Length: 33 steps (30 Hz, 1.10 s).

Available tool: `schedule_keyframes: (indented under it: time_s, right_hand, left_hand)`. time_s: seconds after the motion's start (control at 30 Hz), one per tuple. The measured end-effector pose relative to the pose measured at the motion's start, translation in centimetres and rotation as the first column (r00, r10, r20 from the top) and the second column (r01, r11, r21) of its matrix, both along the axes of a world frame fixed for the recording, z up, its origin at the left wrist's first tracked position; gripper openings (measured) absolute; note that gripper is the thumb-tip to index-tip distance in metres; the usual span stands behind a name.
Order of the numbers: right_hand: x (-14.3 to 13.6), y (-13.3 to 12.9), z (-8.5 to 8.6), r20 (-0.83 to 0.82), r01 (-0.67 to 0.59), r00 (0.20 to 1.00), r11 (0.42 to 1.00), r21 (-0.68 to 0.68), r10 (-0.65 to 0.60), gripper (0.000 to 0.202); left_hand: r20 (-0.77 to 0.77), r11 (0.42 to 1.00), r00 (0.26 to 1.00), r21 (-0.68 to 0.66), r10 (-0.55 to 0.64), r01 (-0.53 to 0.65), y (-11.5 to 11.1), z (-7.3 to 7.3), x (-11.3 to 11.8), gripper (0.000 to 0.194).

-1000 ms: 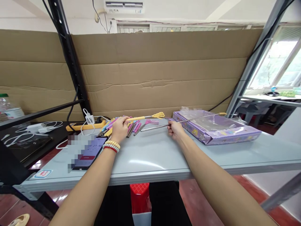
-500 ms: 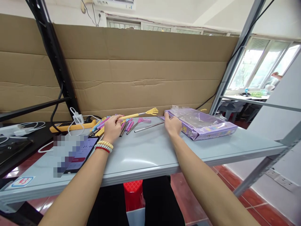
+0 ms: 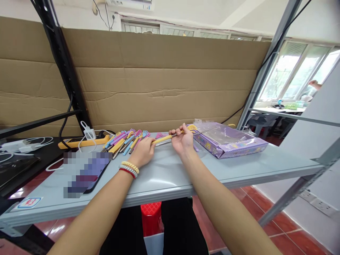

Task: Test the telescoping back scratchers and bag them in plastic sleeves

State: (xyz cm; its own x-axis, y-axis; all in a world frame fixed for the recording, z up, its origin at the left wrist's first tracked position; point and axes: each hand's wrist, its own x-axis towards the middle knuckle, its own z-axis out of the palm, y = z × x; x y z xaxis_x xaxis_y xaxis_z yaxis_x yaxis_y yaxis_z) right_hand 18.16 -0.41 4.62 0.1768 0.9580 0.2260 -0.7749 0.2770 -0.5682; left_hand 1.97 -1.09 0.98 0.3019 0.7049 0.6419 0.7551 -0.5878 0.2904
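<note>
My left hand (image 3: 143, 152) is closed on the end of the yellow handle of a back scratcher (image 3: 163, 139), held low over the table. My right hand (image 3: 183, 140), palm turned up and fingers curled, grips the same scratcher near its yellow claw head. A long thin metal rod (image 3: 212, 130) with a yellow tip passes by my right hand and reaches over the purple box (image 3: 236, 143). Left of my left hand lies a pile of pink, blue, yellow and purple scratchers (image 3: 123, 141).
A phone (image 3: 92, 173), partly blurred, lies on the grey table (image 3: 164, 177) at the left, near a yellow power strip (image 3: 79, 142) with white cables. Cardboard (image 3: 164, 81) stands behind. A person's hand (image 3: 315, 85) shows far right.
My left hand has moved right and toward me with the yellow scratcher. My right hand has shifted left, turned palm up, and taken hold of the scratcher's head end.
</note>
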Motion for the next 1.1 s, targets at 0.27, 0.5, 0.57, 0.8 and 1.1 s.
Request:
schedule_keyframes:
  time_s: [0.27,0.5,0.57,0.8,1.1]
  right_hand:
    - [-2.6,-3.4,0.3,-0.014,0.017,1.0,1.0,-0.018,-0.017,0.059]
    - [-1.5,-8.0,-0.4,0.04,0.031,0.999,0.993,-0.113,-0.027,0.057]
    - [-0.4,-8.6,-0.2,0.051,0.061,0.997,0.994,-0.085,-0.057,0.058]
    - [9.3,-9.2,3.1,-0.251,0.368,0.899,0.93,-0.012,-0.359,0.042]
    - [1.7,-1.5,4.4,-0.121,-0.077,0.991,0.988,-0.136,0.06,0.046]
  left_hand:
    - [-0.207,0.985,0.965,0.091,0.162,-0.146,-5.4,0.8,3.9,0.035]
    - [-0.312,0.948,0.937,-0.219,0.154,-0.229,-10.2,1.4,4.9,0.049]
    - [-0.281,0.94,0.948,-0.258,0.149,-0.225,-11.2,1.6,5.0,0.056]
    - [-0.073,0.918,0.963,-0.291,0.26,-0.27,-13.0,1.8,-0.6,0.049]
    - [-0.285,0.805,0.827,-0.225,0.484,-0.549,2.5,2.0,-4.3,0.025]
